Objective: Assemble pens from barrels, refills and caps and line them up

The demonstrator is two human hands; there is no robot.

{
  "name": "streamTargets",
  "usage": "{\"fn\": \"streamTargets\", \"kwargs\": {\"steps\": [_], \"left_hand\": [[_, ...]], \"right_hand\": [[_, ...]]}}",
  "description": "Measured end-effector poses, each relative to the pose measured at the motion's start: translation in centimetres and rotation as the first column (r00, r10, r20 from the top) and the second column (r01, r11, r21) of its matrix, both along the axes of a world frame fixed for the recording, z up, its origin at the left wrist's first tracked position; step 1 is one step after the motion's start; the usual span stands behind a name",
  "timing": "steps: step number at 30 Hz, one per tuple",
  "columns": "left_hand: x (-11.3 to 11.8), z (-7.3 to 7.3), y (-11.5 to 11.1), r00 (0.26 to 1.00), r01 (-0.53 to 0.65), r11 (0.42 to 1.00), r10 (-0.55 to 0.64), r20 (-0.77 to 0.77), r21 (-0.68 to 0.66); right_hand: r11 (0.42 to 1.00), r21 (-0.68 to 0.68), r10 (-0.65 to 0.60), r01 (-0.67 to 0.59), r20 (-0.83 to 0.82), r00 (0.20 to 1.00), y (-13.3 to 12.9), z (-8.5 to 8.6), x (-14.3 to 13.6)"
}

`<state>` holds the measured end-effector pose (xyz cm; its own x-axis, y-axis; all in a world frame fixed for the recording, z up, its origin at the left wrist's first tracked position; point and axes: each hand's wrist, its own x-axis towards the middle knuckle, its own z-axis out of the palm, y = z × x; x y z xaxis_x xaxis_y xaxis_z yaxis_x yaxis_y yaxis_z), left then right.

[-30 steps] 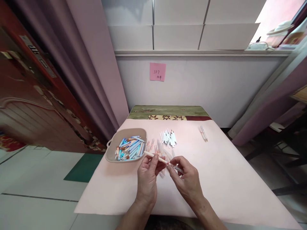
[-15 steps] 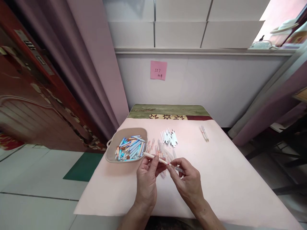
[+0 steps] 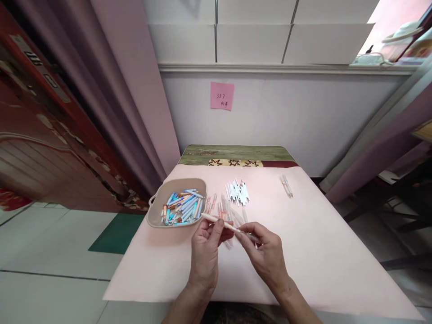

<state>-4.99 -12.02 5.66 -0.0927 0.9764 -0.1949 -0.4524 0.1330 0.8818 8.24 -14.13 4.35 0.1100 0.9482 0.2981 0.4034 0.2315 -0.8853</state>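
Note:
My left hand pinches the cream-coloured part of a pen between thumb and fingers, its pointed end toward the left. At the pen's other end, my right hand grips a clear section, mostly covered by the fingers. The two parts meet end to end between my hands; whether they are fully joined I cannot tell. Just beyond lie several clear pen barrels with pinkish prints, partly hidden behind the hands. Farther back is a pile of thin white pen refills with dark tips.
A beige bin holding blue, turquoise and orange pen parts stands on the left of the pink-covered table. Toward the right lie clear pens, side by side. A pink note is stuck to the wall behind.
The pen's cream part and clear section have come closer together, and less of the pinkish joint shows between my hands. The whole view has shifted slightly.

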Motion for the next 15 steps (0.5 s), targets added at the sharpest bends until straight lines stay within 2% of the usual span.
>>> {"fn": "streamTargets", "kwargs": {"steps": [4,8,15], "left_hand": [[-0.1,0.4,0.1,0.999,-0.023,1.000,0.023,0.028,0.005],[-0.2,0.8,0.2,0.996,-0.060,0.998,0.062,0.064,-0.025],[-0.2,0.4,0.3,0.991,-0.081,0.995,0.086,0.102,-0.051]], "right_hand": [[0.988,-0.125,0.078,-0.093,-0.120,0.990,0.3,0.2,0.1],[0.969,-0.194,0.110,-0.153,-0.218,0.970,0.4,-0.2,0.3],[0.966,-0.221,0.097,-0.134,-0.168,0.981,0.5,-1.2,1.0]]}}
